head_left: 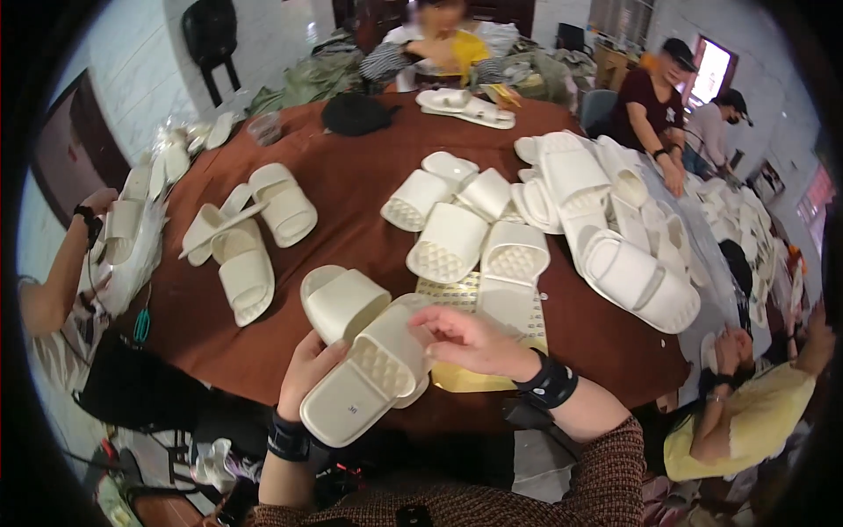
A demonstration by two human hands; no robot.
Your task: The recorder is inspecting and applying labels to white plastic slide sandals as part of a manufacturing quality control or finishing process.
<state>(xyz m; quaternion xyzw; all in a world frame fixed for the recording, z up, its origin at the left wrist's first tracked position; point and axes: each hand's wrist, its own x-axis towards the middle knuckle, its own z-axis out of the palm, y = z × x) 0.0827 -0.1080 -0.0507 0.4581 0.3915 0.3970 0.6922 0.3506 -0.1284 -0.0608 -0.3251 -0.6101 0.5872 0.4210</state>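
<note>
In front of me a white slide slipper [347,406] lies tilted, its sole toward me and its quilted footbed showing under the strap. My left hand [307,373] grips its left side, thumb on top. A second white slipper [344,303] sits just behind it, partly covered. At the first slipper's strap, my right hand [470,341] has its fingertips drawn together; anything between them is too small to make out. Beneath that hand lies a yellowish sheet [465,378] with rows of small marks, partly under other slippers.
Several white slippers [448,241] stand at the table's middle, with a bigger pile [637,281] to the right. Another group [246,272] lies left. A black cap [356,114] and a clear cup [263,129] sit farther back. Other people work around the brown-covered table [351,202].
</note>
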